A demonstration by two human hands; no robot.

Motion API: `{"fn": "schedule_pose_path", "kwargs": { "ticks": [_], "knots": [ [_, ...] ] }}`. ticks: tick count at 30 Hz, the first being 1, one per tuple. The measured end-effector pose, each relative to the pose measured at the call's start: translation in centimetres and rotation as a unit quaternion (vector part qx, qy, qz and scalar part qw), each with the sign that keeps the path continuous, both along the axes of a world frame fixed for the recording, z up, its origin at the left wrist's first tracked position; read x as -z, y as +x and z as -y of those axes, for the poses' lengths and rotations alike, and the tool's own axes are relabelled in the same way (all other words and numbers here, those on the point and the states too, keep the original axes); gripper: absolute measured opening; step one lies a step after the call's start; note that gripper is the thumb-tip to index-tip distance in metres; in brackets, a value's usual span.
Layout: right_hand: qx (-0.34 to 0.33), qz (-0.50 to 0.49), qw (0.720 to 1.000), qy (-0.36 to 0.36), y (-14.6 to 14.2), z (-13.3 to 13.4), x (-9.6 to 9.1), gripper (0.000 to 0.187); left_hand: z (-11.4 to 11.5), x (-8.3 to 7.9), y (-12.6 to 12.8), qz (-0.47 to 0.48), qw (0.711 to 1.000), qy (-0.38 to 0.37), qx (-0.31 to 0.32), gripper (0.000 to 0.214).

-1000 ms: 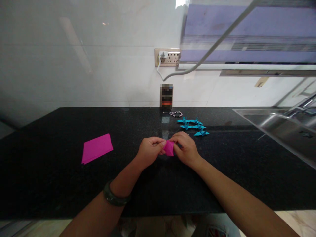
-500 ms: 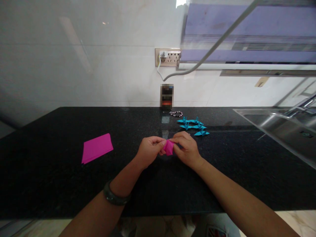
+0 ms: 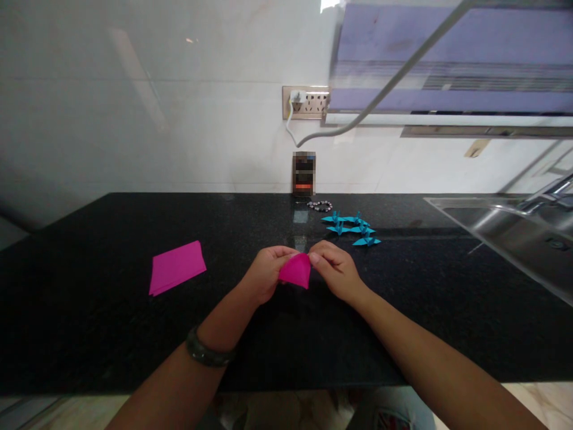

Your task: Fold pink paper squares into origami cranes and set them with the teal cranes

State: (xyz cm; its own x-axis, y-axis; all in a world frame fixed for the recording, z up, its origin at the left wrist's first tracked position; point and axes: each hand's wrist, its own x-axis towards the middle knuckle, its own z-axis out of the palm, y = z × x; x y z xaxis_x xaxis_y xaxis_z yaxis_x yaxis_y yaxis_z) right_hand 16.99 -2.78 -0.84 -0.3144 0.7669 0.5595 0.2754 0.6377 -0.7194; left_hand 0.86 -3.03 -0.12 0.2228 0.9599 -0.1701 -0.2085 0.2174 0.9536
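Observation:
A small folded pink paper is held just above the black counter at the middle. My left hand pinches its left side, fingers curled. My right hand pinches its upper right corner with thumb and forefinger. The paper hangs between both hands as a wedge, its point upward. A dark bracelet circles my left wrist.
A stack of pink paper sheets lies on the counter to the left. Several blue paper cranes and a bead bracelet sit behind my hands. A steel sink is at the right. A small dark device leans against the wall.
The pink paper has opened wider between my hands and now shows a larger face. Both hands stayed in about the same place.

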Motion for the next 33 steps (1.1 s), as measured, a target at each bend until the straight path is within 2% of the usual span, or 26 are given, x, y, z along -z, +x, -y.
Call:
{"fn": "schedule_pose_path", "kwargs": {
  "ticks": [5,8,12,15,18,21,24,28,33],
  "knots": [
    [0.01,-0.008,0.987,-0.159,-0.6,-0.2,0.9,0.015,-0.1,0.1,0.0,-0.049,0.999,0.007,0.01,0.022],
    [0.045,-0.027,0.978,-0.204,-0.8,-0.4,1.3,0.016,0.0,0.1,0.1,-0.058,0.998,0.015,0.016,0.031],
    [0.1,-0.006,0.975,-0.198,-0.6,-0.9,1.7,0.02,0.2,0.0,0.4,-0.072,0.996,0.033,0.037,0.047],
    [0.135,0.033,0.978,-0.157,-0.5,-1.0,2.0,0.019,0.3,0.0,0.5,-0.13,0.989,0.046,0.052,0.04],
    [0.145,0.065,0.983,-0.09,-0.4,-0.6,1.8,0.018,0.3,0.3,0.7,-0.139,0.989,0.043,0.034,0.029],
    [0.123,0.056,0.988,-0.071,-0.4,-0.4,1.3,0.023,0.1,0.6,0.6,-0.12,0.992,0.045,-0.002,0.02],
    [0.065,-0.026,0.982,-0.173,-0.4,-0.6,0.9,0.032,0.0,0.7,0.4,-0.124,0.991,0.049,-0.015,0.02],
    [-0.001,-0.148,0.941,-0.304,-0.4,-1.1,1.0,0.028,-0.1,0.7,0.3,-0.132,0.99,0.05,-0.008,0.019],
    [-0.061,-0.183,0.898,-0.396,-0.3,-1.0,1.0,0.025,-0.1,0.9,0.3,-0.111,0.991,0.071,-0.008,0.021]
  ]
}}
